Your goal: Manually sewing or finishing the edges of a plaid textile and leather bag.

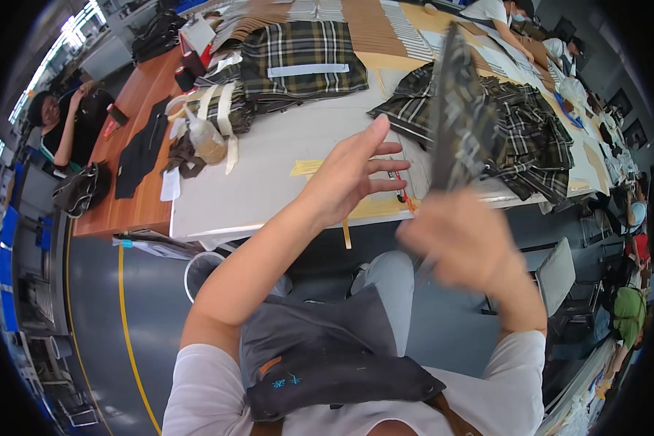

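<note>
My left hand (352,171) is raised over the front of the pale worktable (240,185), fingers spread and holding nothing. My blurred right hand (458,240) is closed on a dark plaid fabric piece (458,109), which stands up in a tall, smeared strip. Behind my left hand's fingers lies a small red and black tool (407,202), partly hidden. A yellow paper strip (305,167) is left of that hand. A crumpled heap of dark plaid fabric (530,138) lies on the table at the right.
Folded plaid fabric (305,54), a plastic bottle (207,142) and dark spools (185,76) lie at the back left. A wooden table (102,214) adjoins mine, with a seated person (65,131) behind it. Other workers (494,18) are at the far right. A chair (556,276) stands right.
</note>
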Tool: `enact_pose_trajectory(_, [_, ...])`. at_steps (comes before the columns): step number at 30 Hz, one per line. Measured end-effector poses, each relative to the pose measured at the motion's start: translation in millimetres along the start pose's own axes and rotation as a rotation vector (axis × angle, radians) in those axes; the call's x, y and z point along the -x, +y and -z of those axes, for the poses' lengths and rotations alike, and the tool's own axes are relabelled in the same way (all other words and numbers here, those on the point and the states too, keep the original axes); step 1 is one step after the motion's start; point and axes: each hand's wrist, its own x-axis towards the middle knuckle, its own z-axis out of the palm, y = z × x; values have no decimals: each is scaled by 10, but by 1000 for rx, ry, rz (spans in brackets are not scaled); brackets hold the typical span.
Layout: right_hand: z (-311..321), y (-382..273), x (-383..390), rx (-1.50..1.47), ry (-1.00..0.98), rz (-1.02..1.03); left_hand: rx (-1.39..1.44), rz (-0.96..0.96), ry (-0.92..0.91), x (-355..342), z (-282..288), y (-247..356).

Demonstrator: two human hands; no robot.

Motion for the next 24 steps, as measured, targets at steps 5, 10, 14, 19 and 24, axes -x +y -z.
enact_pose_trajectory(5, [-456,-1143,223,-300,-180,88,-236,-114,-108,472,-304,-263])
enact_pose_trajectory(10, [-193,-1048,386,-262,290,-179,-914,-436,-252,1194,15,-483])
enact_pose_trajectory(14, [-178,-993,307,-684,348,-779,-1087,-97,-463,1598,20,-382])
enact_pose_trajectory(19, [-250,-1124,372,-913,189,-934,-891,-409,-208,1775,213,-562])
enact_pose_trajectory(24, [-479,-1201,337,-786,227,-716,-1085,-652,174,1885,168,-648])
